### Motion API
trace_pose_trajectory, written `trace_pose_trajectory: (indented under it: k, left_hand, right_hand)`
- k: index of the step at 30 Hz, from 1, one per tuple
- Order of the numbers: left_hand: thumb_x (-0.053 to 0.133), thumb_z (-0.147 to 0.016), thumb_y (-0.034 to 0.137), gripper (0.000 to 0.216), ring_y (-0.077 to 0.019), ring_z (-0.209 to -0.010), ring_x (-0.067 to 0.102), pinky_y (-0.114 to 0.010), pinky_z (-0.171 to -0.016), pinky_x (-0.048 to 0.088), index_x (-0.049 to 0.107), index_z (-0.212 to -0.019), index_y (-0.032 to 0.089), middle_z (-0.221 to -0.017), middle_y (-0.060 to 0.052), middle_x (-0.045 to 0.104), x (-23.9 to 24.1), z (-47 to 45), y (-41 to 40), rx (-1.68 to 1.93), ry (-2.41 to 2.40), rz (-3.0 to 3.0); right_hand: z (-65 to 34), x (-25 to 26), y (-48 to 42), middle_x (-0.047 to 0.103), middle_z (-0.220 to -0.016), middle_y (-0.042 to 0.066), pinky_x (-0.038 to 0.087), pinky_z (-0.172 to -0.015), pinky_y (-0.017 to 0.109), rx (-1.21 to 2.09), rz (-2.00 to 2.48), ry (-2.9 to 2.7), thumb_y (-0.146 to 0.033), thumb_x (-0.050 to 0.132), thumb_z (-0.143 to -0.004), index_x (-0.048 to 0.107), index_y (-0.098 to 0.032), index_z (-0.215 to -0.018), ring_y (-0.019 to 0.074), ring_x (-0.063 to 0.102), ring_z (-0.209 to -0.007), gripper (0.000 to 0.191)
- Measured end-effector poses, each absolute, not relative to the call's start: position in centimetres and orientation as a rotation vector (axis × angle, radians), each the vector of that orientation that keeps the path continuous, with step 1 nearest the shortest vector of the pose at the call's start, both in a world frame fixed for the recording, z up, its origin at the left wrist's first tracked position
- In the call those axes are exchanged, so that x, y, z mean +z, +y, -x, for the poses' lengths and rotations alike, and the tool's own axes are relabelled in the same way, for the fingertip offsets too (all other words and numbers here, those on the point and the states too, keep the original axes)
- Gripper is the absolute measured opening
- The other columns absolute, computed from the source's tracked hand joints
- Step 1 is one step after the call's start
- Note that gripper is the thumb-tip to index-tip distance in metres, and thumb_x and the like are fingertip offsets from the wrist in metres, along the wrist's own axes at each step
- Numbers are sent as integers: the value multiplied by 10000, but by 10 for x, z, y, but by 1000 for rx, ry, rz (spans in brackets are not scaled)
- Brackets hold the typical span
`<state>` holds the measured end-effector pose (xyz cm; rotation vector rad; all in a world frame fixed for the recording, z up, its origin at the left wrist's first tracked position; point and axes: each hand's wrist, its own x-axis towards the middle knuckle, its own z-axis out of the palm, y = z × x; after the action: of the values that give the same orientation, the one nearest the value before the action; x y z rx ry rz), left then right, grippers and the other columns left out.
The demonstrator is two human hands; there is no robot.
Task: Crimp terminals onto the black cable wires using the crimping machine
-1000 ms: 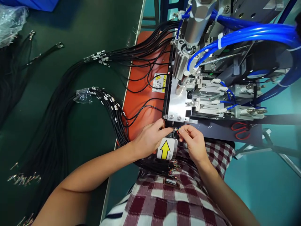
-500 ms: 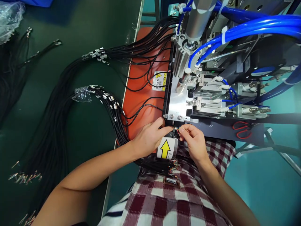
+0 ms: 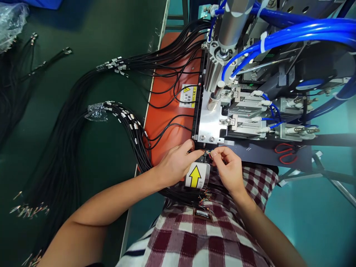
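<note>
The left hand [image 3: 178,163] and right hand [image 3: 229,168] meet fingertip to fingertip, both pinched closed on the coloured wire ends [image 3: 208,152], which lie crosswise between them, just below the machine's metal plate [image 3: 211,124].

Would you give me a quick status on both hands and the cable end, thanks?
Left hand and right hand both pinching cable end, at near edge of machine plate. Arrow label just below. Cable bundle under left wrist.

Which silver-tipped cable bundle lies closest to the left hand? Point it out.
The middle bundle, tips fanned beside the orange mat just beyond the left hand; the others lie farther off.
</note>
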<state>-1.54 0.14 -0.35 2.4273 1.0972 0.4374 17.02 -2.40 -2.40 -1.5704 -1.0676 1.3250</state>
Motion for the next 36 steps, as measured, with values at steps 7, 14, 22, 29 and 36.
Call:
trace_pose_trajectory:
  k: [7, 14, 22, 29, 36]
  left_hand:
    - [405, -929, 180, 284, -186, -926, 599, -280, -738, 549, 586, -1148, 166, -1010, -89, 542, -3, 16, 1, 434, 1098, -2410]
    - [385, -938, 199, 296, -173, -865, 597, -272, -700, 544, 591, -1149, 177, -945, -72, 531, -3, 15, 1, 403, 1125, -2421]
    - [402, -940, 249, 306, -177, -828, 589, -278, -676, 539, 588, -1171, 176, -928, -75, 526, -3, 15, 0, 351, 1131, -2455]
    - [394, -942, 246, 307, -189, -855, 587, -296, -688, 544, 599, -1155, 162, -941, -92, 532, -4, 15, 0, 373, 1116, -2456]
    - [393, -943, 235, 308, -189, -835, 589, -287, -679, 540, 603, -1154, 157, -921, -88, 539, -4, 14, 0, 375, 1120, -2458]
  right_hand:
    - [-170, -24, -28, 528, -651, -16, 383, -560, 257, 1145, 1643, -1267, -286, 552, -867, 551, -198, -751, 128, 465, -573, 146]
    - [-168, -14, -27, 542, -664, -7, 368, -588, 270, 869, 1794, -1544, -260, 533, -874, 525, -211, -751, 144, 494, -605, 132]
    - [-168, -20, -27, 530, -647, -12, 373, -569, 262, 953, 1760, -1442, -285, 527, -878, 531, -210, -744, 139, 485, -591, 154]
    - [-180, -29, -21, 561, -612, -2, 439, -518, 264, 1482, 1582, -1043, -390, 606, -815, 606, -164, -765, 130, 500, -532, 232]
    - [-174, -25, -27, 605, -691, 6, 450, -594, 266, 1143, 1626, -1214, -319, 607, -844, 636, -188, -848, 135, 531, -606, 134]
